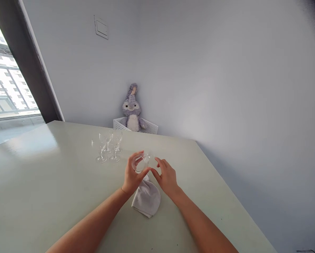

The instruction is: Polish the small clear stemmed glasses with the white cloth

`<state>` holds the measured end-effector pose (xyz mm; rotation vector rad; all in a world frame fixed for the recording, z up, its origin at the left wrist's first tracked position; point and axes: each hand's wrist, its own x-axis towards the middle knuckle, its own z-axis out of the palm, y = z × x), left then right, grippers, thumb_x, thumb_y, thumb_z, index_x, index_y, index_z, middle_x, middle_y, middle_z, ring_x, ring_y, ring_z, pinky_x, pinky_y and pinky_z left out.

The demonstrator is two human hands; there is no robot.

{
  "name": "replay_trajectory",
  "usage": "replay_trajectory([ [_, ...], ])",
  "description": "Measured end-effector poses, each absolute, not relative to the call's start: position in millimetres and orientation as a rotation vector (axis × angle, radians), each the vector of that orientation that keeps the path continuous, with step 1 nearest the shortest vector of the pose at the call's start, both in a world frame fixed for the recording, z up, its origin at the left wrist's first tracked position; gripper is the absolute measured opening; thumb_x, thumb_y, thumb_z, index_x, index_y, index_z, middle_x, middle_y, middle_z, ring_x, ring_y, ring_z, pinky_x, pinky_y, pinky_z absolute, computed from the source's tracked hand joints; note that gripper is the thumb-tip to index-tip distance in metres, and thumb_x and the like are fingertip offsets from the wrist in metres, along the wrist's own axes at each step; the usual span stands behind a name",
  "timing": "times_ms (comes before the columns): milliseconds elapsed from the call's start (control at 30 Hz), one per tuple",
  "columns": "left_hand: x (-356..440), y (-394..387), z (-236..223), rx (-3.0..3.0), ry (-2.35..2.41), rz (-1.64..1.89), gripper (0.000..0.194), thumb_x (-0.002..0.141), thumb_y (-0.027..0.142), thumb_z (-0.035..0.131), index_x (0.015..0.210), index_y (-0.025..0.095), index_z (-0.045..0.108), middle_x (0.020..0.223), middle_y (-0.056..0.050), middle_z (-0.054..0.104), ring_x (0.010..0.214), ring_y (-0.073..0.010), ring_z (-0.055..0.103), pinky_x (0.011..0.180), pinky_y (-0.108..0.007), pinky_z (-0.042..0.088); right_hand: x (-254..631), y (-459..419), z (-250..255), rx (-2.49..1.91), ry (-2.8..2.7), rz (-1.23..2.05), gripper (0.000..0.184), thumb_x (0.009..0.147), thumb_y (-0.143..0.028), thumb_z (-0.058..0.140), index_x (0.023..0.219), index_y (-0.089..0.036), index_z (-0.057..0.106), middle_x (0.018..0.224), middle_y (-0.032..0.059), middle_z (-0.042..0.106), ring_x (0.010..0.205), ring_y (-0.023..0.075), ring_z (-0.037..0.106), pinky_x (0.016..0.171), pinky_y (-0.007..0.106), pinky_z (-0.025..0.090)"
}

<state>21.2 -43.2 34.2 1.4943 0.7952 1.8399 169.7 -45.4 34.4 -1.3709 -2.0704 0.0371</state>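
My left hand (132, 175) is wrapped round the bowl of a clear stemmed glass (139, 164), tilted so that its round rim faces me. The glass's far end points to the right, toward my right hand (166, 174). That hand is open, its thumb and fingers apart; the thumb tip is close to my left thumb, and whether it touches the glass I cannot tell. Below both hands a pale lilac-grey cloth (147, 199) lies crumpled on the table. A clear edge shows just above the cloth, too small to make out.
Several clear stemmed glasses (114, 158) stand together on the pale table (68, 182), left of my hands. Behind the table's back edge, a grey plush toy (133, 122) sits in a white perforated basket (153, 129). Walls meet the back and right; a window is at the left.
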Motion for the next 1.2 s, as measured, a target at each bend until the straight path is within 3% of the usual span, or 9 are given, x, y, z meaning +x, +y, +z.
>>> replay_trajectory([
  [133, 31.9, -48.5, 21.1, 1.537, 0.79, 1.62, 0.058, 0.066, 0.031, 0.069, 0.116, 0.023, 0.041, 0.123, -0.01, 0.048, 0.107, -0.0218, 0.051, 0.094, -0.042, 0.039, 165.4, -33.6, 20.7, -1.412, -2.108, 0.035, 0.029, 0.085, -0.026, 0.041, 0.111, -0.02, 0.053, 0.089, 0.0059, 0.063, 0.077, 0.0175, 0.057, 0.062, 0.026, 0.039],
  [267, 29.2, -42.8, 12.5, 1.634, 0.932, 1.529, 0.071, 0.063, 0.035, 0.07, 0.124, 0.026, 0.037, 0.13, -0.01, 0.043, 0.117, -0.0249, 0.042, 0.097, -0.045, 0.034, 192.0, -0.9, 8.5, -1.612, -1.859, 0.204, 0.023, 0.083, -0.03, 0.043, 0.097, -0.024, 0.059, 0.085, 0.0015, 0.066, 0.073, 0.0156, 0.059, 0.066, 0.025, 0.039],
  [467, 20.5, -27.5, -1.6, 1.642, 1.2, 1.47, 0.042, 0.074, 0.036, 0.058, 0.113, 0.026, 0.047, 0.116, -0.007, 0.053, 0.104, -0.0214, 0.05, 0.086, -0.039, 0.042, 275.6, 65.5, 0.2, -1.846, -1.422, 0.257, 0.029, 0.079, -0.032, 0.043, 0.094, -0.015, 0.061, 0.068, 0.0034, 0.065, 0.069, 0.017, 0.06, 0.065, 0.025, 0.04],
  [833, 19.7, -17.1, -12.2, 1.471, 1.219, 1.514, 0.033, 0.08, 0.036, 0.05, 0.11, 0.023, 0.047, 0.106, -0.007, 0.055, 0.1, -0.0189, 0.051, 0.081, -0.035, 0.043, 329.7, 106.5, -16.9, -1.908, -1.136, 0.364, 0.031, 0.074, -0.031, 0.048, 0.093, -0.01, 0.061, 0.069, 0.0078, 0.066, 0.052, 0.0149, 0.056, 0.056, 0.026, 0.04],
  [967, 17.8, -13.8, -9.6, 1.253, 1.213, 1.561, 0.03, 0.08, 0.036, 0.05, 0.106, 0.022, 0.047, 0.101, -0.007, 0.055, 0.094, -0.017, 0.053, 0.078, -0.032, 0.044, 331.8, 96.9, -17.1, -1.861, -1.106, 0.445, 0.036, 0.07, -0.032, 0.053, 0.099, -0.01, 0.057, 0.07, 0.0064, 0.065, 0.046, 0.0122, 0.053, 0.053, 0.025, 0.042],
  [1067, 10.9, -7.5, -5.7, 0.882, 1.148, 1.799, 0.027, 0.079, 0.033, 0.05, 0.103, 0.022, 0.044, 0.092, -0.004, 0.055, 0.084, -0.0134, 0.055, 0.078, -0.03, 0.045, 331.6, 77.7, -16.3, -1.841, -1.061, 0.475, 0.04, 0.067, -0.032, 0.056, 0.101, -0.011, 0.054, 0.07, 0.0049, 0.063, 0.045, 0.0113, 0.051, 0.05, 0.024, 0.041],
  [1200, -7.2, 2.4, 1.8, 0.32, 1.053, 2.018, 0.027, 0.08, 0.03, 0.046, 0.105, 0.024, 0.037, 0.082, 0.0, 0.053, 0.069, -0.0098, 0.059, 0.076, -0.031, 0.048, 326.1, 44.3, -11.8, -1.792, -1.072, 0.555, 0.027, 0.068, -0.031, 0.052, 0.088, -0.013, 0.055, 0.066, 0.0023, 0.059, 0.045, 0.01, 0.047, 0.044, 0.022, 0.037],
])
